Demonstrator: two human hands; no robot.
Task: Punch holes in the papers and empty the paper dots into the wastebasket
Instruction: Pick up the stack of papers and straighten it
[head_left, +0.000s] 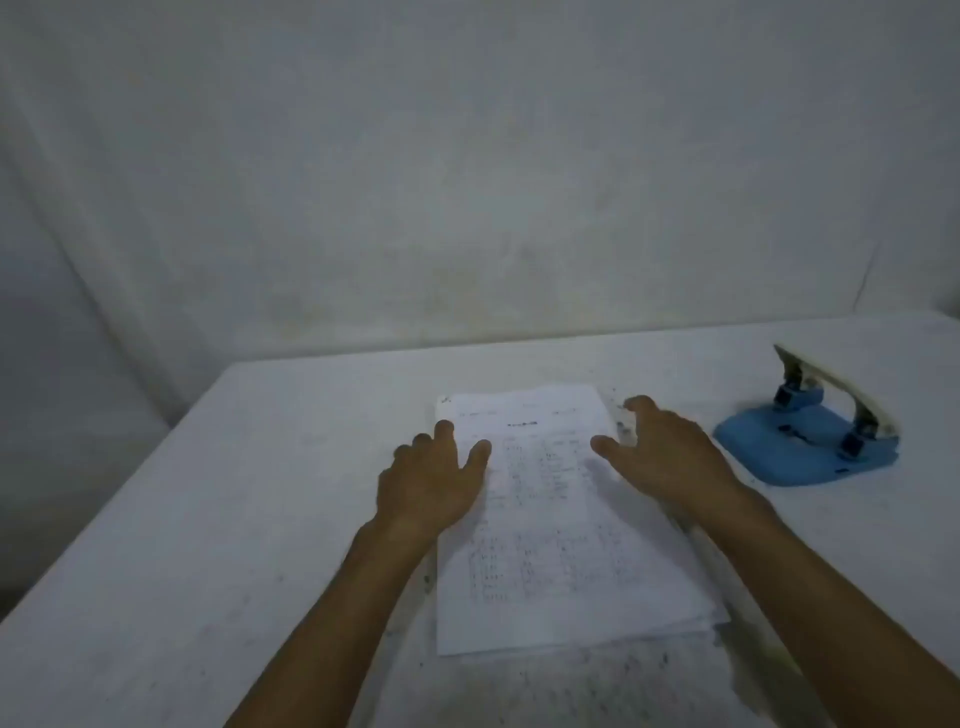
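A stack of printed white papers (550, 540) lies flat on the white table (208, 519) in front of me. My left hand (434, 480) rests on the stack's left edge, fingers spread. My right hand (665, 452) lies at the right edge near the top corner, fingers apart and slightly curled. Neither hand grips the sheets. A blue hole punch (810, 436) with a pale lever stands to the right, a short way past my right hand. No wastebasket is in view.
A pale wall (467, 182) rises just behind the table's far edge. The table's left edge runs diagonally from the far corner toward me. Dark specks mark the tabletop around the papers.
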